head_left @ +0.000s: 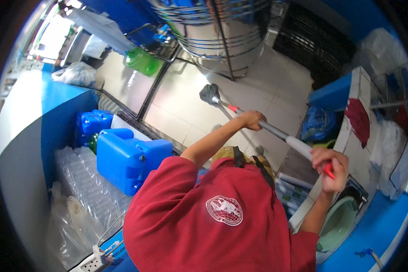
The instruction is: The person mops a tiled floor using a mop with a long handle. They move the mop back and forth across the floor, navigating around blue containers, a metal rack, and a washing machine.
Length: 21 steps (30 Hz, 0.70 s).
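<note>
Both hands are clenched on one mop (275,130): the left hand (253,120) is wrapped around the grey part of the pole, and the right hand (332,167) grips the upper end, where a red tip shows between the fingers. Seen from the left hand, the right hand lies toward 4 o'clock.

Counted, there are two hands, one mop, one green bottle (143,61) at 11 o'clock in the view, one wire stand (220,38) at 12, one red cloth (359,121) at 3, one pale green basin (337,226) at 4 and one power strip (94,264) at 7. At least two blue jugs (122,158) stand between 8 and 9 o'clock; overlap hides whether there are more.

The mop passes through both hands, and its dark head (208,94) lies beyond the left hand at 10 o'clock, on the pale tiled floor (177,119). Its long axis runs straight from 4 to 10 o'clock, slanting downward away from the body, with the head pointing to 10 and the red tip to 4.
</note>
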Each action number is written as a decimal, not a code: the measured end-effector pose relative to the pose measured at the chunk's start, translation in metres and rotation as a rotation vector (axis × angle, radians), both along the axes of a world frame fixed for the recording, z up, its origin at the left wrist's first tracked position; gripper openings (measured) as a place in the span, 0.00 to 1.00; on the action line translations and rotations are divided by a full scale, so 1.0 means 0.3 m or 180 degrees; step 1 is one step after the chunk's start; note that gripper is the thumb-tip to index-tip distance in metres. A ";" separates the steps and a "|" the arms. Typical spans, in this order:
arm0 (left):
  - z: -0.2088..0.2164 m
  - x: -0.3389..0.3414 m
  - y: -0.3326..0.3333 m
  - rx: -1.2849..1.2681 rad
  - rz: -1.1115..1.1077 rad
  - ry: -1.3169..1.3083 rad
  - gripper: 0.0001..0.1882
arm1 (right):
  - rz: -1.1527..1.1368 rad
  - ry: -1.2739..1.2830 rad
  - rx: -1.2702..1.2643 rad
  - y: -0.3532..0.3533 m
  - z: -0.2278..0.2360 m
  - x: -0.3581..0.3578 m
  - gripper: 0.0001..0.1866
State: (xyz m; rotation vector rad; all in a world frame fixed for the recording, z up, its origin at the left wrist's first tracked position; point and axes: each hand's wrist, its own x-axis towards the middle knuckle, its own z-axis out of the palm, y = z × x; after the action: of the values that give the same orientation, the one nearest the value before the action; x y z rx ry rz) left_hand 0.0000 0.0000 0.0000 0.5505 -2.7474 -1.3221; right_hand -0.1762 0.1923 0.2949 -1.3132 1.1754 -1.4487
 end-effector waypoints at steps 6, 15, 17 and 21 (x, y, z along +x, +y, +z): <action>0.130 -0.338 0.457 0.0689 -0.0739 0.0814 0.13 | -0.0707 0.0470 0.0063 0.290 0.320 -0.122 0.20; 0.232 -0.476 0.650 0.1003 -0.1024 0.0753 0.12 | 0.0026 0.1121 -0.0291 0.367 0.412 -0.222 0.17; 0.231 -0.455 0.636 0.0976 -0.0866 0.0720 0.12 | 0.0207 0.0926 -0.0338 0.335 0.390 -0.237 0.18; 0.208 -0.389 0.542 0.0827 -0.0779 0.0417 0.13 | 0.0528 0.0907 -0.0373 0.262 0.371 -0.220 0.19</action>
State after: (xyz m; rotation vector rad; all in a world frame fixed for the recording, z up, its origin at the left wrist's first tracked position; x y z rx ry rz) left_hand -0.1167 0.1626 0.0623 0.1306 -2.6183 -1.7158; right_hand -0.2421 0.2709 0.4063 -1.7003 1.1423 -1.2549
